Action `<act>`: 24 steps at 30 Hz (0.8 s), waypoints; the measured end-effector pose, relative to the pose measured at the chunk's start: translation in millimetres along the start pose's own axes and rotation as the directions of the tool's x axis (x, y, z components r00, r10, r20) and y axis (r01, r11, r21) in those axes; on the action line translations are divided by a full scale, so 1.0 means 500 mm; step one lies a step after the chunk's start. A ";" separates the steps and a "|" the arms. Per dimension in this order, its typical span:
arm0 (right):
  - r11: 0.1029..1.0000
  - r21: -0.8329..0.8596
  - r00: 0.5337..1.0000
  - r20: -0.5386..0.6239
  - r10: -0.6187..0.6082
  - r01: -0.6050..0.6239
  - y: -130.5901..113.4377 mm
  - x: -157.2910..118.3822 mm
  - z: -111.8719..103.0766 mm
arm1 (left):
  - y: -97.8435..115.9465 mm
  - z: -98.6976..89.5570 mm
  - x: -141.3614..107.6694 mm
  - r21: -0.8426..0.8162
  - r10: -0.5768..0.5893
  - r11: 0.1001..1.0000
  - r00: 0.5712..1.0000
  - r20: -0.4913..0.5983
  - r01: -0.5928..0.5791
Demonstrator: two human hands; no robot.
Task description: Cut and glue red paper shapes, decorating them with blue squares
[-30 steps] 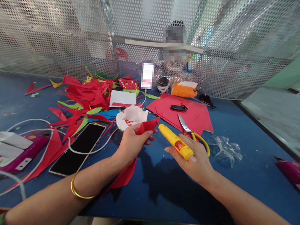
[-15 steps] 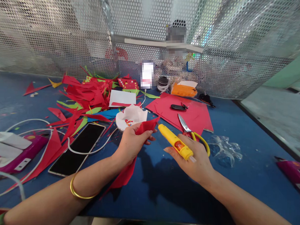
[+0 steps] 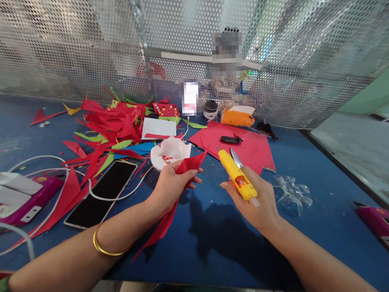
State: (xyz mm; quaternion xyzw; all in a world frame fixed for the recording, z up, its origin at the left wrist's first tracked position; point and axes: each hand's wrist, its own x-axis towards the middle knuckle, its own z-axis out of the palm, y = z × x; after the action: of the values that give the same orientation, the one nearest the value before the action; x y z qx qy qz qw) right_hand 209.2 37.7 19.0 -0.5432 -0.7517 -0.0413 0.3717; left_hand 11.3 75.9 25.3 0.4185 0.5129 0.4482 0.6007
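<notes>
Left hand [image 3: 172, 183] pinches red paper [image 3: 189, 164], hiding its middle; right hand [image 3: 256, 201], closed round yellow glue gun [image 3: 229, 165], obscures handles of scissors [image 3: 236, 157].

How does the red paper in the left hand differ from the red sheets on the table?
The red paper is narrow and tapers to a point; the red sheets are broad. The left hand grips the red paper, while the red sheets lie flat on the table, a small black item atop them. Both are red.
</notes>
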 end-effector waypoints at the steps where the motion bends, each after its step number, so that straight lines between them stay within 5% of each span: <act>1: 1.000 -0.018 1.000 0.010 0.020 -0.020 0.003 0.001 0.001 | 0.000 0.000 0.001 -0.008 -0.006 1.000 1.000 -0.001 0.006; 6: 0.980 -0.054 0.981 0.028 0.192 -0.190 0.026 0.024 -0.008 | 0.000 0.000 0.002 -0.022 -0.007 1.000 1.000 0.001 0.007; 11: 0.931 -0.166 0.941 0.038 0.337 -0.326 0.074 0.041 -0.082 | 0.004 0.003 -0.003 -0.005 -0.003 1.000 1.000 0.023 0.003; 17: 0.847 -0.490 0.937 0.152 0.314 -0.205 0.194 -0.041 -0.165 | 0.007 0.006 -0.011 -0.001 -0.013 1.000 0.999 0.048 0.013; 24: 0.747 -0.653 0.938 0.168 0.302 -0.123 0.252 -0.122 -0.176 | 0.001 0.009 -0.013 0.018 -0.039 0.999 0.997 0.074 0.037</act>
State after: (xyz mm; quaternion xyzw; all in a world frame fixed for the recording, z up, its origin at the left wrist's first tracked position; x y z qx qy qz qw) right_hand 369.6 0.2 2.7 -0.7195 -0.6685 -0.1762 0.0661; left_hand 15.4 69.6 27.8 0.4301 0.5018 0.4165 0.6243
